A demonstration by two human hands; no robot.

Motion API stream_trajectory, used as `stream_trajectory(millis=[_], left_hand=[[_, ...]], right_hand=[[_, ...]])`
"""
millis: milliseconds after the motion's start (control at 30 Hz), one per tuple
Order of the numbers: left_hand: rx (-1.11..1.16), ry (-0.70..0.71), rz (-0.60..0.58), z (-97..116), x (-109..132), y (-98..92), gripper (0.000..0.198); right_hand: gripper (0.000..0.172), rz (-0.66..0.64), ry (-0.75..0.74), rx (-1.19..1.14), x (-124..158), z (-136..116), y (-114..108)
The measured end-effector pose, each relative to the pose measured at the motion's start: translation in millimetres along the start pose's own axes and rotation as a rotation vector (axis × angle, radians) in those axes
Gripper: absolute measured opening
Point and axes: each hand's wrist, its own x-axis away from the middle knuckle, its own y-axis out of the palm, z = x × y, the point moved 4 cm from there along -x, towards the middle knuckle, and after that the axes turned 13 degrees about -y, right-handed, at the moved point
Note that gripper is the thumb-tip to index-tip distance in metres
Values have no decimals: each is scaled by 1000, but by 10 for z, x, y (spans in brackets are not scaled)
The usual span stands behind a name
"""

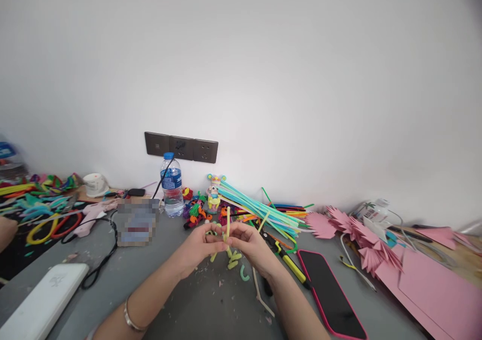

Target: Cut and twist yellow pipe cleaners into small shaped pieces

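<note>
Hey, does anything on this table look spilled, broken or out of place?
Nothing spilled or broken. Short cut scraps of pipe cleaner lie scattered on the grey table under the left hand and right hand, which pinch a yellow pipe cleaner. The water bottle stands upright, capped.

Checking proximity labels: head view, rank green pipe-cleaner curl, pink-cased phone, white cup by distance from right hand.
1. Green pipe-cleaner curl, on the table just below the right hand, which pinches a yellow pipe cleaner.
2. Pink-cased phone, to its right.
3. White cup, far left by the wall.
</note>
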Motion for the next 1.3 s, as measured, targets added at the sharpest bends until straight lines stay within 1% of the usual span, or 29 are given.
stream_trajectory(millis=[100,133,200,267,367,467,567,700,833,933,1067,1133,1200,1267,1300], left_hand=[[-35,-50,-61,25,46,24,42],[-49,-55,-72,30,56,27,42],[-94,-40,-53,33,57,16,38],[-161,18,-12,30,32,-5,33],[-261,151,39,22,-21,-25,28],[-351,274,124,29,-43,-30,25],[-418,352,224,55,-23,-26,23],[-479,416,348,87,9,-33,15],[-560,453,430,80,7,-59,11],[-514,492,421,77,9,-72,8],[-435,509,396,96,31,-81,6],[-437,516,390,108,44,-83,8],[-463,516,376,111,43,-79,9],[-455,513,359,101,29,-78,8],[-422,504,354,91,17,-80,7]], right_hand=[[20,-85,82,-18,34,-2,20],[19,-96,94,-19,42,1,16],[18,-76,84,-16,42,13,-8],[19,-17,62,-4,26,40,-41],[21,77,30,28,-10,92,-85],[25,146,-14,48,-37,121,-110],[27,174,-30,61,-45,130,-115],[29,196,-45,105,-51,118,-118],[30,197,-44,110,-67,135,-118],[30,186,-38,140,-66,159,-122],[27,163,-15,175,-39,182,-153],[27,147,16,171,-24,192,-177],[27,100,44,168,-20,196,-186],[26,59,30,192,-29,176,-181],[26,60,-7,216,-37,152,-178]])
